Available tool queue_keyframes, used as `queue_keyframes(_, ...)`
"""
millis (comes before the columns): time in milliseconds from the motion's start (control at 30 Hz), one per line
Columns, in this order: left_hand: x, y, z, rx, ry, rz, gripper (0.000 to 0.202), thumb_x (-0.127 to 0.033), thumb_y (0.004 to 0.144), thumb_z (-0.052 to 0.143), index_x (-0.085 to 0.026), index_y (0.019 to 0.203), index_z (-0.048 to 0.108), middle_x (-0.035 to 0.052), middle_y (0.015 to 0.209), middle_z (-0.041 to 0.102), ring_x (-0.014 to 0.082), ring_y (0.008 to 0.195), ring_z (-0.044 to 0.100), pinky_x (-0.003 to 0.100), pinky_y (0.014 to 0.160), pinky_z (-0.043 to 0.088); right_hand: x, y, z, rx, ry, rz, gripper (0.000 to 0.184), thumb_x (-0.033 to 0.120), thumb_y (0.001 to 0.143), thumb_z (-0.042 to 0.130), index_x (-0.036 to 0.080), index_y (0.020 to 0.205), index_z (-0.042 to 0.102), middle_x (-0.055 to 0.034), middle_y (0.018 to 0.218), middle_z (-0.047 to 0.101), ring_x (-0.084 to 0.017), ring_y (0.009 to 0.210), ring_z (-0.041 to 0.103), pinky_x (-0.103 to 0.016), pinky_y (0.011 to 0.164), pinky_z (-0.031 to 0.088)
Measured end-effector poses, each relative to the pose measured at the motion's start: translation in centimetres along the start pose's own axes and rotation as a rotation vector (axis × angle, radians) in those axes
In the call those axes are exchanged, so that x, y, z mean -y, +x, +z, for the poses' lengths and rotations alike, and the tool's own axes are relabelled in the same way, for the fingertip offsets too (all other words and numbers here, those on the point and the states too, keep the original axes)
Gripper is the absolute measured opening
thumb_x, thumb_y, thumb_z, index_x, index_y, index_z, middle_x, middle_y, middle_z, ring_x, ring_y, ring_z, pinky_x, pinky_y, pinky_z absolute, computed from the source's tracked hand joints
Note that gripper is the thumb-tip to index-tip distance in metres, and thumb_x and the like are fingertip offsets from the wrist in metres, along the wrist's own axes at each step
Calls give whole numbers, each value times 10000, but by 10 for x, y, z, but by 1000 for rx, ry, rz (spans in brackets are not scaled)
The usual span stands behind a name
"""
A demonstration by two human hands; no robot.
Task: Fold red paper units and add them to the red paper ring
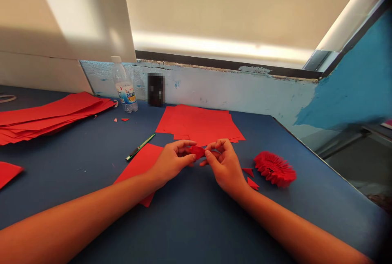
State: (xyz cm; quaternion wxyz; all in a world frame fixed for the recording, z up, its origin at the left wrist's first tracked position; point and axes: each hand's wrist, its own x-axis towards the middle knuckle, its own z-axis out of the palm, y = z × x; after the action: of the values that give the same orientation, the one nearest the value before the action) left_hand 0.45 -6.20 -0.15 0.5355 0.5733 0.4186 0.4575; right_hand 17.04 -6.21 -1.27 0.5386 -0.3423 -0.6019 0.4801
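A small folded piece of red paper (198, 152) is held between my two hands above the blue table. My left hand (176, 160) pinches its left end between thumb and fingers. At its right end, the thumb and fingertips of my right hand (223, 164) close on it. Beneath my left forearm lies a red paper sheet (137, 170), partly hidden by the arm. A green and black utility knife (140, 147) rests along that sheet's upper left edge. Right of my right hand are small folded red triangles (252, 183) and a ruffled ring of red folded pieces (275, 169).
Red sheets (199, 123) lie stacked near the wall. More long red sheets (55, 111) spread across the left, beside a clear plastic bottle (125, 88). Tiny red scraps (125, 119) sit before the bottle. The table's right edge (324, 162) slants toward me.
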Motion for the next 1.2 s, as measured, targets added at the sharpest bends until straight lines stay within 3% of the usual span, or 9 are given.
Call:
queue_keyframes(200, -8, -3, 2, -11, 69, -15, 150, -221, 742, 662, -131, 861, 656, 34, 802, 670, 118, 654, 589, 237, 625, 474, 2, -1, -2, -26, -91, -17, 218, 294, 815, 648, 209, 919, 477, -11, 831, 601, -166, 727, 633, -290, 645, 547)
queue_keyframes(400, -9, -2, 0, 3, 78, -39, 100, -207, 732, 662, -132, 796, 649, 4, 707, 645, 97, 601, 555, 220, 597, 441, 6, 2, -4, 38, -249, 84, 179, 309, 828, 613, 162, 897, 687, -50, 785, 690, -190, 707, 649, -281, 609, 529)
queue_keyframes(600, -7, -1, -3, 57, 48, -64, 172, -266, 753, 647, -122, 844, 669, 43, 773, 671, 120, 616, 578, 251, 605, 461, 4, 4, -5, 37, -127, 106, 168, 301, 793, 657, 170, 879, 716, -38, 766, 697, -177, 676, 641, -280, 595, 532)
queue_keyframes(833, 0, 3, -7, 34, -60, -93, 124, -206, 730, 656, -135, 830, 669, 16, 704, 637, 96, 584, 539, 230, 567, 436, 5, 4, -7, 93, -92, 67, 137, 290, 790, 671, 198, 875, 726, -24, 772, 695, -169, 679, 642, -290, 627, 539)
queue_keyframes(1067, -2, 5, -7, 22, -204, -205, 124, -189, 708, 678, -127, 812, 658, 23, 709, 623, 104, 600, 563, 238, 569, 432, 0, 4, -11, 123, -194, -19, 111, 243, 821, 628, 208, 870, 722, -33, 834, 693, -166, 690, 648, -298, 663, 525)
queue_keyframes(1200, -2, 6, -8, 64, -161, -193, 173, -289, 744, 675, -118, 770, 664, 40, 707, 627, 122, 621, 572, 249, 583, 442, 2, 4, -11, 127, -258, -68, 135, 176, 808, 596, 210, 836, 724, -30, 832, 682, -157, 675, 636, -286, 643, 520)
